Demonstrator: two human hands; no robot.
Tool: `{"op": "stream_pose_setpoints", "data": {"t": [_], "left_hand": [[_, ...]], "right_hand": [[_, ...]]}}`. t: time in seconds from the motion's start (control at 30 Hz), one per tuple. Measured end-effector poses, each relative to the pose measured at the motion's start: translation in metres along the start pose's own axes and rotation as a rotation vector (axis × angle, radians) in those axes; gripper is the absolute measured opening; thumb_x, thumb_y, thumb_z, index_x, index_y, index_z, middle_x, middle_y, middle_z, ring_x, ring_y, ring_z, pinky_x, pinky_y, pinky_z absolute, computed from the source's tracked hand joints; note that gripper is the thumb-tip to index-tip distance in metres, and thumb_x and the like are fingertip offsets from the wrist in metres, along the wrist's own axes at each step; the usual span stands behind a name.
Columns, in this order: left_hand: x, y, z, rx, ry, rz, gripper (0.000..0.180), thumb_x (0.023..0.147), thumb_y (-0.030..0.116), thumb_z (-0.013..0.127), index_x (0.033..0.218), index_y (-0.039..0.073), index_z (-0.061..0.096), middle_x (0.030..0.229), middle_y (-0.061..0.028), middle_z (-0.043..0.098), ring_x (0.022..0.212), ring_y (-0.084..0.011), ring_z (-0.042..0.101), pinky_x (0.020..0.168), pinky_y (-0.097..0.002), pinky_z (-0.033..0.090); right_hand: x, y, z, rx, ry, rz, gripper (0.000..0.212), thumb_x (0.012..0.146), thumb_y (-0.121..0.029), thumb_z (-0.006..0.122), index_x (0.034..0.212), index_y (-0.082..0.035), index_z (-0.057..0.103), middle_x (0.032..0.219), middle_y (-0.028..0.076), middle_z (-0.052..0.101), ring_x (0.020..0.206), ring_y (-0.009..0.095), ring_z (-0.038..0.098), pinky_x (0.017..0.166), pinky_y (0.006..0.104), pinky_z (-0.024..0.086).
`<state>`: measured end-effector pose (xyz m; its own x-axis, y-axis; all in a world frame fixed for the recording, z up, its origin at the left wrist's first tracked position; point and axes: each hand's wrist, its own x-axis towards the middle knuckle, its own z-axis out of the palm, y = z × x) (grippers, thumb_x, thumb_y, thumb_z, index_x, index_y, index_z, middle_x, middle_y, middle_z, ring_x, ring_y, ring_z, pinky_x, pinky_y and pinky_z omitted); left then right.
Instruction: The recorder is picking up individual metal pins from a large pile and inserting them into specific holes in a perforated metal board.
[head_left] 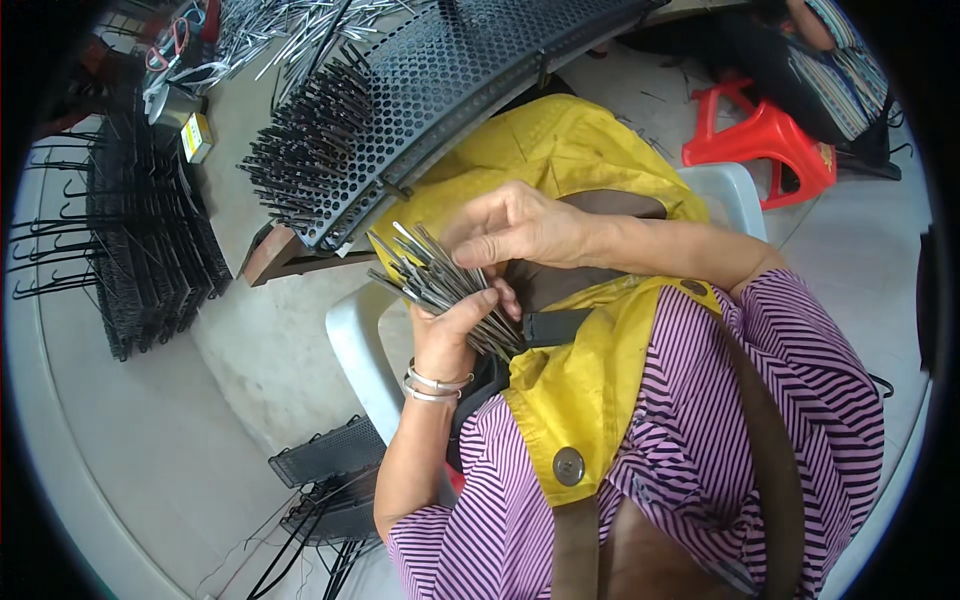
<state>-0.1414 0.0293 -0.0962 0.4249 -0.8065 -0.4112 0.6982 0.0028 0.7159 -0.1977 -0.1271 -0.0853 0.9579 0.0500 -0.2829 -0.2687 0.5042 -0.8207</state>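
Left hand point(455, 325) is wrapped tight around a fat bundle of thin metal rods point(440, 280), fanned out over the lap, and the right hand point(515, 225) has its fingertips pinched on the top of that bundle. Just beyond the grip there's a black perforated rack point(450, 80); its far-left end is already bristling with rods, but most holes look unfilled. So I'd say early-to-midway. More loose rods point(290, 30) piled further out.

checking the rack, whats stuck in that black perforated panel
Thin dark metal rods fill the holes at the left end of the perforated panel, bristling outward. The rest of its holes look empty. Its underside is hidden.
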Motion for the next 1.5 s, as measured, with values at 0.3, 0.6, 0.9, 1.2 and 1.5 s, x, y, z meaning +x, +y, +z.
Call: {"op": "stream_pose_setpoints", "data": {"t": [0.3, 0.6, 0.9, 1.2, 1.5], "left_hand": [[-0.001, 0.004, 0.001, 0.05, 0.048, 0.025, 0.02, 0.071, -0.003, 0.056, 0.091, -0.006, 0.056, 0.078, -0.0147, 0.062, 0.065, -0.023, 0.061, 0.061, -0.0321, 0.052], [0.0, 0.002, 0.001, 0.087, 0.152, 0.034, 0.026, 0.069, -0.008, 0.057, 0.094, -0.005, 0.058, 0.082, -0.0106, 0.063, 0.07, -0.0193, 0.062, 0.065, -0.0292, 0.051], [0.0, -0.002, 0.002, 0.101, 0.273, 0.071, 0.031, 0.064, -0.013, 0.061, 0.093, -0.004, 0.058, 0.083, -0.0069, 0.062, 0.07, -0.0155, 0.06, 0.067, -0.0275, 0.05], [-0.001, 0.001, 0.007, 0.096, 0.317, 0.111, 0.032, 0.064, -0.014, 0.059, 0.095, -0.005, 0.057, 0.085, -0.0093, 0.062, 0.07, -0.0171, 0.061, 0.063, -0.0285, 0.051], [0.001, -0.001, 0.007, 0.081, 0.404, 0.123, 0.028, 0.065, -0.013, 0.059, 0.092, -0.006, 0.056, 0.081, -0.0114, 0.062, 0.065, -0.0192, 0.061, 0.059, -0.0305, 0.052]], "right_hand": [[-0.002, 0.022, 0.0, -0.023, 0.012, -0.008, 0.012, 0.078, -0.006, 0.062, 0.085, 0.003, 0.062, 0.056, 0.004, 0.055, 0.045, 0.009, 0.053, 0.042, 0.0207, 0.045], [0.004, 0.032, -0.006, -0.318, 0.28, -0.349, 0.013, 0.072, -0.008, 0.069, 0.074, 0.0, 0.06, 0.057, 0.001, 0.054, 0.044, 0.005, 0.047, 0.04, 0.0203, 0.041], [-0.006, 0.009, -0.002, -0.26, 0.177, 0.011, 0.013, 0.074, -0.005, 0.067, 0.084, 0.001, 0.061, 0.067, 0.003, 0.061, 0.054, 0.006, 0.056, 0.044, 0.017, 0.044], [-0.006, 0.009, -0.008, -0.2, 0.161, 0.04, 0.009, 0.077, -0.002, 0.062, 0.083, 0.004, 0.058, 0.07, 0.008, 0.062, 0.054, 0.011, 0.059, 0.046, 0.0211, 0.051], [-0.004, -0.004, -0.015, -0.206, 0.182, 0.0, 0.012, 0.076, 0.001, 0.061, 0.086, 0.005, 0.055, 0.068, 0.01, 0.061, 0.054, 0.014, 0.06, 0.047, 0.0233, 0.052]]}}
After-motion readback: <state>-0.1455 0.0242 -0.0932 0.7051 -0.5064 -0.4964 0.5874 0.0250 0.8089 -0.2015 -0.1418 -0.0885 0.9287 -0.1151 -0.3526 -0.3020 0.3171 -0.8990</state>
